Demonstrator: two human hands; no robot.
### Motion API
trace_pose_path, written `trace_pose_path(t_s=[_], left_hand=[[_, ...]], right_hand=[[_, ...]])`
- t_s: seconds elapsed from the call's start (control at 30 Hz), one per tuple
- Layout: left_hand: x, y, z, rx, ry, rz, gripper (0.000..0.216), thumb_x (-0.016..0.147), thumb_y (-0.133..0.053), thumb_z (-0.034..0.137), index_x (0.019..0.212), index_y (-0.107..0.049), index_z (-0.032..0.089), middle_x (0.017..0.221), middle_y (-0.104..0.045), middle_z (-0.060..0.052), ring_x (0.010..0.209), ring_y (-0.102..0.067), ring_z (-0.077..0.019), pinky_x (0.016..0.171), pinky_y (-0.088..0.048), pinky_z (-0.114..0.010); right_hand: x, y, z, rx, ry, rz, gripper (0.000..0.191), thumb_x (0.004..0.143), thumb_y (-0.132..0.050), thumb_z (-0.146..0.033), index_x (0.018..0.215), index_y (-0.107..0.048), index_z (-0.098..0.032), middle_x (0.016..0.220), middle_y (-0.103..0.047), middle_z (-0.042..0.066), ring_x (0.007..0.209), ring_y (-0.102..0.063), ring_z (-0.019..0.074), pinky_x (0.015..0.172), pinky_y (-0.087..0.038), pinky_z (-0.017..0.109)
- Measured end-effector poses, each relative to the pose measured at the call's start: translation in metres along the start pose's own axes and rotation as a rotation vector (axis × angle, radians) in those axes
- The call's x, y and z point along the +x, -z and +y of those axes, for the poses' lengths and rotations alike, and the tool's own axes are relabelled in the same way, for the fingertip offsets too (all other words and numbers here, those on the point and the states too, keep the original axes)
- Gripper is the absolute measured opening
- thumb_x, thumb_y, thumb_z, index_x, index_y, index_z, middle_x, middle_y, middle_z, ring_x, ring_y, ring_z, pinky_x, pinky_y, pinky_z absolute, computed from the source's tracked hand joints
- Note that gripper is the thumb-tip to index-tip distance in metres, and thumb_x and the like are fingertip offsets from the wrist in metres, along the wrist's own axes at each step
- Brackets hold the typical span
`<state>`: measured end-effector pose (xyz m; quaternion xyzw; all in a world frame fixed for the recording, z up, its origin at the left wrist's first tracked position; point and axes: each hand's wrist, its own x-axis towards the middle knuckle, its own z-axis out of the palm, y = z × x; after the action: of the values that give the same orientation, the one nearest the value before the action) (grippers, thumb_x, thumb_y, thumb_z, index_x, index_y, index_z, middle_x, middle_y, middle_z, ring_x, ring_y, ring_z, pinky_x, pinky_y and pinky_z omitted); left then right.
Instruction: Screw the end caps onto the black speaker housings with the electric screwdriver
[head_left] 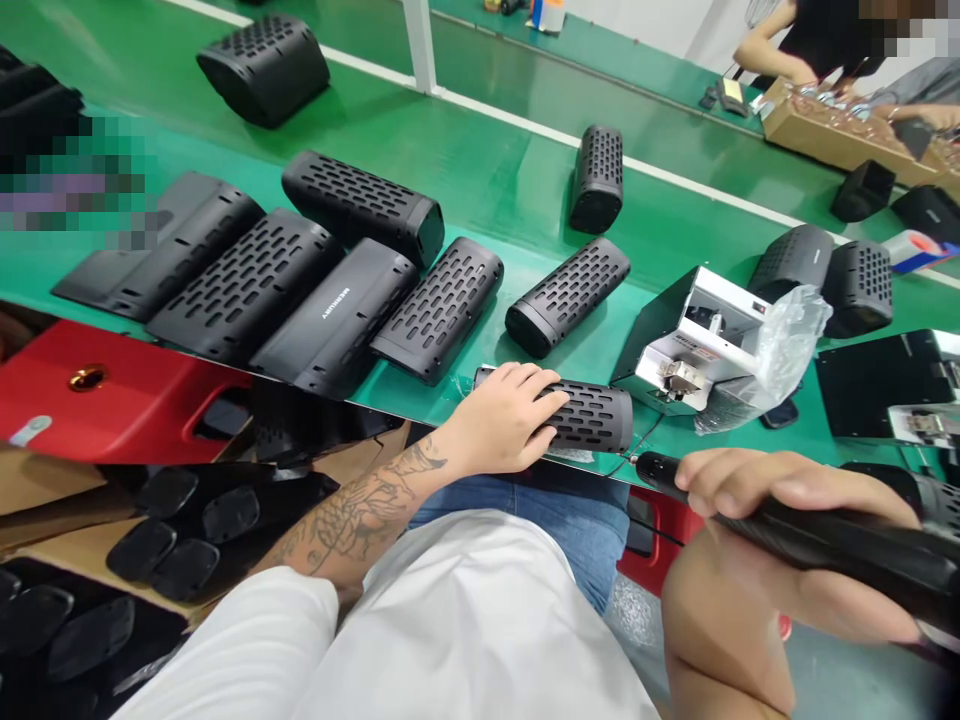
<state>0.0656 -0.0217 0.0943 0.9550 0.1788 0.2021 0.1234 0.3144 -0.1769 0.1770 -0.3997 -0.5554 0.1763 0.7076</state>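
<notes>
A black slotted speaker housing [589, 415] lies on its side at the near edge of the green bench. My left hand [510, 415] is wrapped over its left part, palm down. In my right hand [810, 485] is a black electric screwdriver [847, 550], gripped around its body. Its tip points left and is close to the right end of the housing; whether they touch I cannot tell. Just beyond stands a black-and-silver screw feeder [697, 340] with clear plastic film [787, 340] on its side.
Several black housings, including a slotted one [442, 305] and another [570, 295], lie on the green bench [495, 160]. Below left are a red stool [135, 390] and boxes of black end caps [176, 490]. A co-worker's arm [772, 45] is near a cardboard tray [847, 135].
</notes>
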Motion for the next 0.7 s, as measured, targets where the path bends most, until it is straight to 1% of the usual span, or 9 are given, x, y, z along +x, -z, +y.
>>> trace_pose_path(t_s=[0.07, 0.1, 0.2, 0.27, 0.33, 0.43, 0.57, 0.7], left_hand=[[0.001, 0.000, -0.002, 0.020, -0.004, -0.037, 0.043, 0.113, -0.065, 0.033, 0.150, -0.076, 0.015, 0.159, -0.075, -0.023, 0.140, -0.072, -0.0407, 0.121, -0.057, -0.058], [0.001, -0.001, -0.001, 0.027, -0.004, -0.043, 0.043, 0.112, -0.065, 0.034, 0.149, -0.076, 0.015, 0.159, -0.074, -0.023, 0.140, -0.072, -0.0408, 0.120, -0.057, -0.057], [0.002, 0.000, 0.001, 0.042, -0.003, -0.043, 0.042, 0.112, -0.065, 0.033, 0.148, -0.077, 0.015, 0.157, -0.075, -0.023, 0.139, -0.071, -0.0407, 0.119, -0.057, -0.057], [0.002, 0.000, 0.002, 0.043, -0.006, -0.039, 0.041, 0.112, -0.065, 0.033, 0.147, -0.077, 0.015, 0.157, -0.075, -0.023, 0.138, -0.071, -0.0406, 0.118, -0.057, -0.056], [0.002, 0.000, 0.002, 0.039, -0.011, -0.036, 0.040, 0.112, -0.065, 0.033, 0.145, -0.078, 0.015, 0.157, -0.075, -0.023, 0.137, -0.072, -0.0407, 0.117, -0.057, -0.057], [0.003, 0.000, 0.002, 0.035, -0.010, -0.048, 0.039, 0.112, -0.065, 0.033, 0.144, -0.079, 0.015, 0.158, -0.074, -0.023, 0.136, -0.072, -0.0412, 0.113, -0.057, -0.057], [0.005, 0.002, 0.002, 0.040, 0.008, -0.069, 0.038, 0.112, -0.064, 0.033, 0.142, -0.081, 0.016, 0.159, -0.075, -0.022, 0.134, -0.073, -0.0404, 0.110, -0.057, -0.055], [0.005, 0.002, 0.003, 0.046, 0.010, -0.080, 0.037, 0.113, -0.065, 0.033, 0.142, -0.081, 0.017, 0.161, -0.075, -0.021, 0.135, -0.072, -0.0400, 0.110, -0.055, -0.054]], right_hand=[[0.006, -0.009, 0.013, 0.075, 0.103, -0.007, 0.052, 0.102, -0.086, -0.072, 0.110, -0.090, -0.021, 0.066, -0.074, -0.001, 0.043, -0.062, 0.0182, 0.043, -0.060, 0.036], [0.007, -0.011, 0.018, 0.098, 0.113, -0.011, 0.050, 0.102, -0.088, -0.068, 0.110, -0.090, -0.019, 0.067, -0.075, -0.001, 0.043, -0.064, 0.0182, 0.044, -0.061, 0.036], [0.005, -0.011, 0.026, 0.121, 0.026, -0.012, 0.046, 0.100, -0.091, -0.067, 0.106, -0.088, -0.021, 0.069, -0.076, -0.001, 0.045, -0.066, 0.0187, 0.047, -0.064, 0.037], [0.003, -0.011, 0.027, 0.137, -0.032, -0.009, 0.044, 0.099, -0.092, -0.066, 0.103, -0.086, -0.022, 0.068, -0.074, -0.001, 0.045, -0.066, 0.0186, 0.047, -0.063, 0.037], [0.001, -0.014, 0.028, 0.148, -0.064, -0.018, 0.039, 0.097, -0.095, -0.060, 0.102, -0.085, -0.023, 0.067, -0.073, -0.002, 0.046, -0.064, 0.0177, 0.046, -0.061, 0.036], [0.003, -0.020, 0.030, 0.174, -0.076, -0.072, 0.033, 0.095, -0.097, -0.052, 0.103, -0.084, -0.022, 0.066, -0.072, -0.002, 0.045, -0.062, 0.0161, 0.046, -0.059, 0.034], [0.010, -0.020, 0.033, 0.183, -0.057, -0.163, 0.029, 0.094, -0.096, -0.049, 0.101, -0.084, -0.023, 0.062, -0.069, -0.003, 0.040, -0.059, 0.0147, 0.044, -0.057, 0.032], [0.016, -0.012, 0.035, 0.192, -0.085, -0.251, 0.023, 0.092, -0.095, -0.041, 0.101, -0.083, -0.023, 0.062, -0.070, -0.002, 0.040, -0.063, 0.0168, 0.046, -0.061, 0.034]])
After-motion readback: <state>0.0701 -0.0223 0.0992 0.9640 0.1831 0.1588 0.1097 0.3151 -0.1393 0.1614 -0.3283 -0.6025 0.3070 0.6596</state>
